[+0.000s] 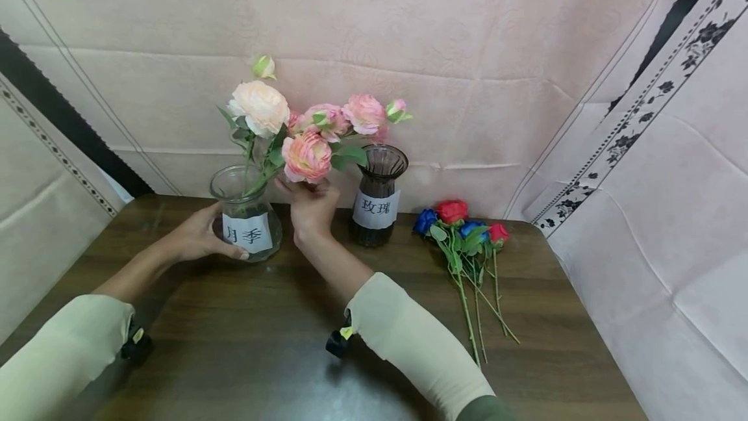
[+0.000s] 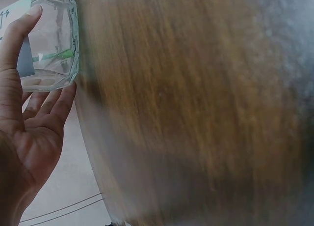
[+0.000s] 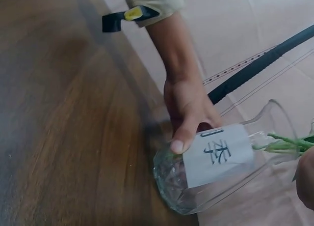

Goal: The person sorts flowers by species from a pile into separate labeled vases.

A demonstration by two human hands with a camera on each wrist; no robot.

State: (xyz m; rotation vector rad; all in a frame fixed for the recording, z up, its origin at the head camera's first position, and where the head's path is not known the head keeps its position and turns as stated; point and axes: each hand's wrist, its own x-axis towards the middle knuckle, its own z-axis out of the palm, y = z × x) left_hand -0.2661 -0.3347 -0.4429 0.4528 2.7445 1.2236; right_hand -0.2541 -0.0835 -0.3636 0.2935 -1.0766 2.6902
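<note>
A clear glass vase (image 1: 273, 234) with a white label stands at the left of the table, cream and pink flowers leaning out of its mouth. My left hand (image 1: 201, 232) grips it from the left, thumb (image 3: 179, 143) across the front by the label. Just right of its rim, my right hand (image 1: 314, 208) has curled fingers at the stems (image 3: 277, 145) of the pink flowers (image 1: 306, 156); the blooms partly hide the fingertips. A cream flower (image 1: 261, 108) rises above the vase. In the left wrist view, a green stem end (image 2: 66, 53) shows near the vase bottom.
A dark glass vase (image 1: 378, 174) with a white label stands right of my right hand. Red roses (image 1: 452, 211) and blue roses (image 1: 425, 221) lie farther right, stems toward the front. A pale patterned cloth (image 1: 467, 83) hangs behind the brown table (image 1: 245, 343).
</note>
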